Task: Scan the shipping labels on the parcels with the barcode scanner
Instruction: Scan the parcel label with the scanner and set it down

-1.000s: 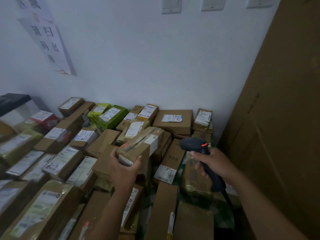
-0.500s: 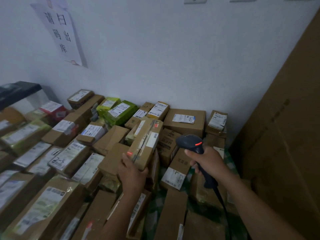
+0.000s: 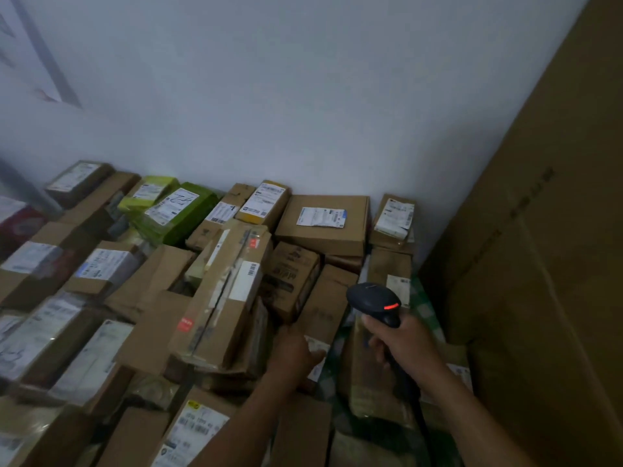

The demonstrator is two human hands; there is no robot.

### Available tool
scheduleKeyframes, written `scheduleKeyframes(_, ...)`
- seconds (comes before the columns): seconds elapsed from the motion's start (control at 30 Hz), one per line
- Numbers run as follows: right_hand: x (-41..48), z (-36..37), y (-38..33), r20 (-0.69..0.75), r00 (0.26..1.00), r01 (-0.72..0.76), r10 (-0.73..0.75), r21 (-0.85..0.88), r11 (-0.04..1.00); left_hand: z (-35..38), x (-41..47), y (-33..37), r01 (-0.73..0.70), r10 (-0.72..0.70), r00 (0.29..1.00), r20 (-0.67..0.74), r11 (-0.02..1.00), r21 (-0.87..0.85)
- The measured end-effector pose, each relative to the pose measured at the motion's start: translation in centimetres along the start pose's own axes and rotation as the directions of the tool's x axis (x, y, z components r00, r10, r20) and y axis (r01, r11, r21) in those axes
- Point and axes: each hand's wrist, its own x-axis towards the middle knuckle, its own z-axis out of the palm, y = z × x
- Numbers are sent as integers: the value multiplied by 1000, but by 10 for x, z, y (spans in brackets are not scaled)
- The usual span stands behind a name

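Many parcels [image 3: 323, 241] | tall carton [image 3: 539, 264] right | scanner [image 3: 374, 301] in right hand [image 3: 401, 345]

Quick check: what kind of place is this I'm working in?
Probably a courier parcel depot or pickup room: dozens of labelled parcels piled against the white wall, and a barcode scanner held in the right hand.

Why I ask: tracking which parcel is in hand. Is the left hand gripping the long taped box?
No, the long taped box lies on the pile, and the left hand touches another parcel beside it.
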Motion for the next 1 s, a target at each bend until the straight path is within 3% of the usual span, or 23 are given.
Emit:
scheduleKeyframes(0.1,6,-1,9,24,999,-37,35,61,997,18,17,-20,127,-126,986,113,992,1)
scheduleKeyframes(0.23,9,-4,9,73,995,-71,64,105,992,30,28,-32,153,-137,970,202,986,-62)
scheduleKeyframes(0.57,1,-9,1,100,995,-29,19,96,995,9,13,-17,133,-118,988,97,976,-174)
scheduleKeyframes(0.7,-8,-7,-7,146,989,-19,-6,164,986,-12,1,-14,32,-31,999,8,960,-279)
scheduleKeyframes(0.83,-16,-3,-10,156,988,-41,-2,272,961,-37,-29,6,-80,50,996,-79,897,-435)
scheduleKeyframes(1.0,-32,-2,-17,194,980,-44,-40,408,912,-58,-62,22,-130,112,991,-69,751,-647)
